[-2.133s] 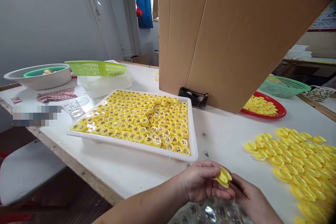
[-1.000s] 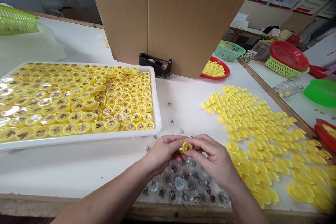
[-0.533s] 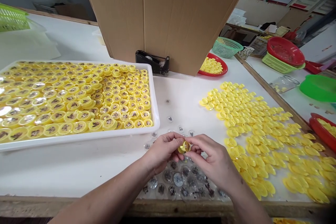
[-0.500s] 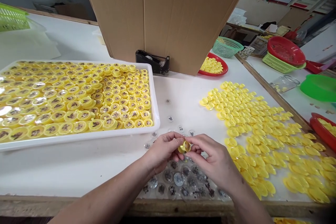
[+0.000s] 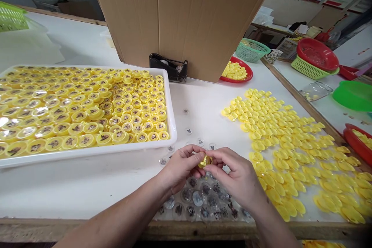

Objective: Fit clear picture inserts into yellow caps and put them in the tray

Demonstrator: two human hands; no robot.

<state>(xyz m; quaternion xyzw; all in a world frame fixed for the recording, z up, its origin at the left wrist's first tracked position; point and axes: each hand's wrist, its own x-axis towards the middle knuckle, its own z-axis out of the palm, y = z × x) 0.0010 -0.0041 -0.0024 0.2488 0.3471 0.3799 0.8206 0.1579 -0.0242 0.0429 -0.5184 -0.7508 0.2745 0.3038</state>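
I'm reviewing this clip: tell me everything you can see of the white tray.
The white tray is wide and shallow, with a low raised wall and rounded corners, and looks like smooth plastic. It lies flat on the table, its left end cut off by the picture's edge. Round yellow pieces with small printed pictures on top crowd it, a few raised above the rest. Neither the left hand nor the right hand touches it.

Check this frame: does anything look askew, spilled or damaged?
No damage shows. Slightly odd: in the tray, some yellow pieces sit on top of others, breaking up the rows. Two clear discs lie beyond the main cluster, as if strayed.
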